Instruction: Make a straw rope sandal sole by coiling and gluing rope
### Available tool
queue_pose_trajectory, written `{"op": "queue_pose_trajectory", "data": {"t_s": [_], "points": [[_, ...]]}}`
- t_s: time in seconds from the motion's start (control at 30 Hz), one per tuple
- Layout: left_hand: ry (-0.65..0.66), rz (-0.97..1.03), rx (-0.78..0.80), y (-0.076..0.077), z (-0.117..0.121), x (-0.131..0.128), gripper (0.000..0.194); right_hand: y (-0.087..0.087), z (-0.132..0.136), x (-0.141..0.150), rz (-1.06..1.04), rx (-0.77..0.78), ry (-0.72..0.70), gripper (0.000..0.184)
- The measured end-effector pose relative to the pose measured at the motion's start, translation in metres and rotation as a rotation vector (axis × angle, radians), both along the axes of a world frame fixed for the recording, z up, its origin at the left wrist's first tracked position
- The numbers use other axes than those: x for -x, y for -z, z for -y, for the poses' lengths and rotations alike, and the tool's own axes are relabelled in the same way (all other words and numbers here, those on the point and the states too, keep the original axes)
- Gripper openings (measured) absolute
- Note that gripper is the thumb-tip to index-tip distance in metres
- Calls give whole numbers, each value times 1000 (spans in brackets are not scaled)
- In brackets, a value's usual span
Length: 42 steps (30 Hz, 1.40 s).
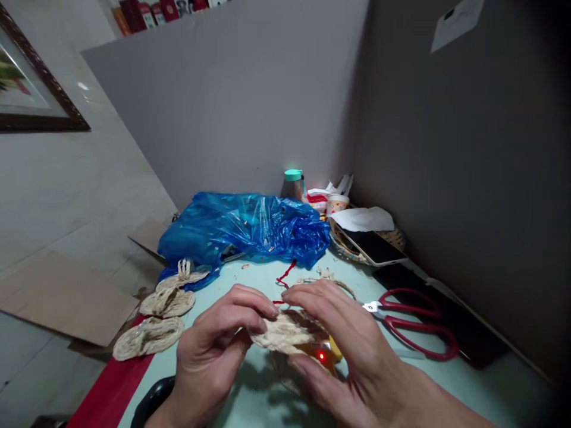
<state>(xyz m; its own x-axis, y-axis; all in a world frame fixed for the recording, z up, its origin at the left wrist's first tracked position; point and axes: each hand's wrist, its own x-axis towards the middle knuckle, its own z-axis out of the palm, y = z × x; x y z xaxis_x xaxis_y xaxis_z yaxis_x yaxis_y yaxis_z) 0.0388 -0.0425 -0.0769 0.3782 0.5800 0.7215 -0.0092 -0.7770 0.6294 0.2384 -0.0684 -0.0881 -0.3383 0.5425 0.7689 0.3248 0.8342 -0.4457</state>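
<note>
Between both hands is a small woven straw sole (pixel 285 330), held up above the table. My left hand (pixel 214 348) pinches its left end between the thumb and bent fingers. Curved round the right end, my right hand (pixel 352 342) has its fingers over the top and its thumb underneath. Just behind the straw sole, partly hidden by my right hand, shows a yellow tool (pixel 333 351) with a lit red light; its kind I cannot make out. Red-handled scissors (pixel 419 324) lie right of my right hand. A red cord (pixel 285 276) lies beyond my fingers.
Several small straw slippers (pixel 149 337) lie along the table's left edge. A blue plastic bag (pixel 241 229) spreads across the back, near a green-lidded bottle (pixel 293 185). At the right are a wicker basket (pixel 345 248), a phone (pixel 377 246) and a grey partition (pixel 450 154).
</note>
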Motion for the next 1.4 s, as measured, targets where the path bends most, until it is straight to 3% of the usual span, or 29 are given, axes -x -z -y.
{"op": "queue_pose_trajectory", "data": {"t_s": [0.17,0.47,0.67,0.87,1.0,1.13,1.3,1.4], "points": [[28,-90,-61,3,2,10,27,2,-1,1,13,192,-153,26],[47,-146,-185,7,5,23,30,14,-5,3,50,258,-179,31],[-33,-183,-103,3,13,25,30,18,-2,5,71,244,-178,36],[-93,-191,-124,-3,14,20,21,22,0,5,106,258,-178,34],[-77,-164,-120,11,12,23,29,22,-2,5,109,237,-153,35],[-32,-294,-60,21,5,29,46,20,-7,3,96,189,-46,34],[-127,-439,-28,18,2,33,65,17,-12,-3,57,167,98,37],[-231,-280,7,10,5,36,56,19,-15,-5,81,144,123,39]]}}
